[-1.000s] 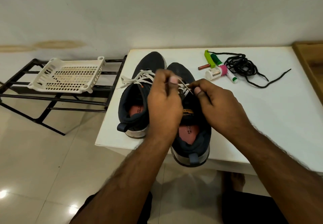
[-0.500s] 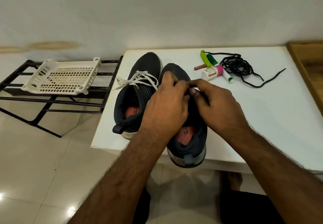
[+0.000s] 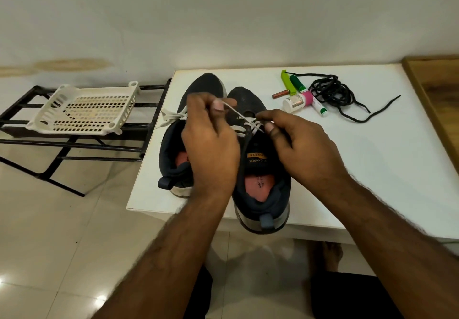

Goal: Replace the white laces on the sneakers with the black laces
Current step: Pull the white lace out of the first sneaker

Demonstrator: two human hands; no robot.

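Note:
Two dark sneakers stand side by side on the white table (image 3: 372,169), toes away from me. The right sneaker (image 3: 263,182) overhangs the front edge, and its white lace (image 3: 242,117) is drawn taut between my hands. My left hand (image 3: 211,142) pinches one end of that lace above the shoe. My right hand (image 3: 298,144) pinches the lace at the eyelets on the shoe's right side. The left sneaker (image 3: 173,149) keeps its white lace (image 3: 171,117) tied, partly hidden behind my left hand. A tangle of black laces (image 3: 335,93) lies at the back right of the table.
Beside the black laces lie a green clip, a green-capped tube, a small brown tube and a white bottle with a pink cap (image 3: 298,101). A black metal rack (image 3: 82,142) with a white plastic basket (image 3: 84,109) stands left of the table. A wooden surface (image 3: 439,90) borders the right.
My left hand has risen and moved left, drawing the white lace out taut from the right sneaker. My right hand has shifted slightly right along the eyelets.

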